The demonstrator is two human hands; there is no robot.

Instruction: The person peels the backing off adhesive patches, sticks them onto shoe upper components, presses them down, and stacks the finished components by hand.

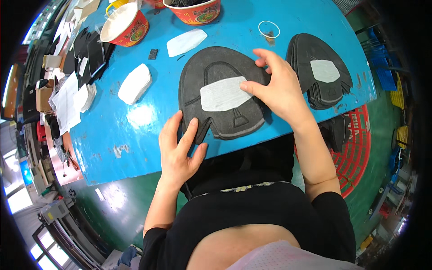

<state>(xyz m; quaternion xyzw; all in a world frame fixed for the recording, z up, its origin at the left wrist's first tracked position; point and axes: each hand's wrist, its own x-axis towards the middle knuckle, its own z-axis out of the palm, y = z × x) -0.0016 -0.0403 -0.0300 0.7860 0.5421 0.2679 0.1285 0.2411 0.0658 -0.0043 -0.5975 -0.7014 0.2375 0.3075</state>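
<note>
A dark grey foam pad (pixel 193 83), rounded at the top and notched at its lower left, lies on the table in front of me. A pale, almost rectangular patch (pixel 220 95) sits across its middle. My left hand (pixel 177 150) is at the pad's lower left edge, fingertips touching it and fingers apart. On the other side, my right hand (pixel 283 87) rests its thumb on the patch's right end, with its fingers spread over the pad's right edge. Beside it stands a stack of similar pads (pixel 302 56), topped with another pale patch (pixel 325 71).
White pieces lie left of the pad in a stack (pixel 135 84), a smaller pile (pixel 84 98) and a loose sheet (pixel 186 42). Two red paper bowls (pixel 135 29) (pixel 195 13) stand at the back, near a white ring (pixel 269 21). A red plastic basket (pixel 360 150) is below the table's right edge.
</note>
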